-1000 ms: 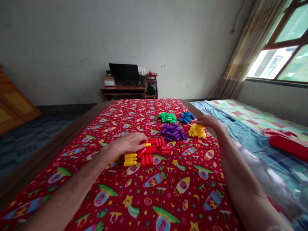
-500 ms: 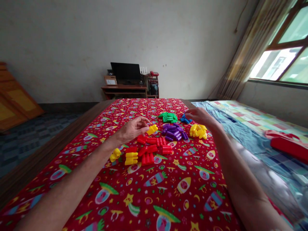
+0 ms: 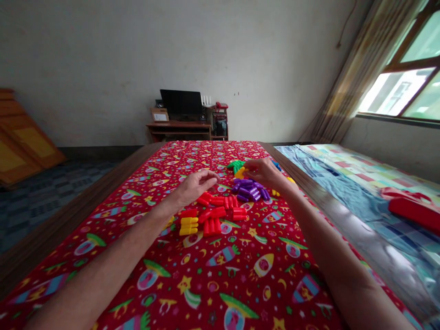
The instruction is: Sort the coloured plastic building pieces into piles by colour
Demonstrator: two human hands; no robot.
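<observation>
Red patterned cloth (image 3: 237, 261) covers the table around the grip, with one dark wooden edge (image 3: 137, 158) well left of both hands and the other just beyond the right forearm, beside a bed (image 3: 364, 165). Nearer to us than the grip, we see a broad stretch of cloth between the forearms; more runs ahead toward a desk (image 3: 178, 124). The right hand (image 3: 264, 171) pinches a yellow piece (image 3: 240, 173) in its fingertips beside the green pile (image 3: 235, 165), beyond the purple pile (image 3: 250, 189). Left of it, the left hand (image 3: 196, 187) has thumb and fingers parted, grasping nothing we can see, with red blocks (image 3: 212, 226) on its near side. Half a second earlier, a yellow piece sat at the left fingertips and the right hand was by the blue pieces (image 3: 277, 166); it has since swung inward. The right hand and wrist mask much of the blue and of a second yellow pile (image 3: 275, 193); we cannot tell whether the pinched piece touches the green.
</observation>
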